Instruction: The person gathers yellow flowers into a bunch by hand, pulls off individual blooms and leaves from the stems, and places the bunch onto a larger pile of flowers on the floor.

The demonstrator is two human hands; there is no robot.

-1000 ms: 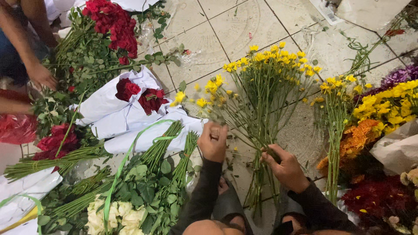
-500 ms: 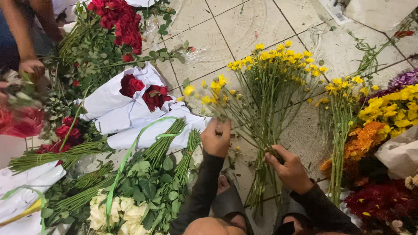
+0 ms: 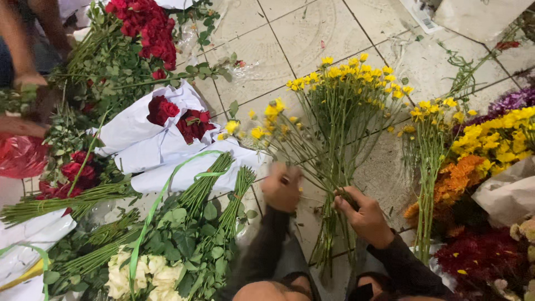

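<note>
Right hand (image 3: 362,214) is down on the bunch of yellow daisy-like flowers (image 3: 340,106), fingers curled tight round the stems about halfway along, heads fanned out on the tiled floor (image 3: 312,33) away from the person. Left hand (image 3: 282,187) is up beside it, a bit blurred, fingers pinched on a loose stem or two at the left edge of the same bunch, feeding them toward the grip.

To do this well, I'd say: hold the right-hand clamp firm but not crushing, slide each new stem in parallel, and level the heads before closing down, since a few on the left stick out at an angle.

Just beside the left hand lie white-paper-wrapped red roses (image 3: 167,111), with white roses (image 3: 145,276) in leafy bundles nearer the person. A second small yellow bunch (image 3: 429,145) lies to the right, next to orange flowers (image 3: 462,175). Another person's arm (image 3: 22,61) works far left.
</note>
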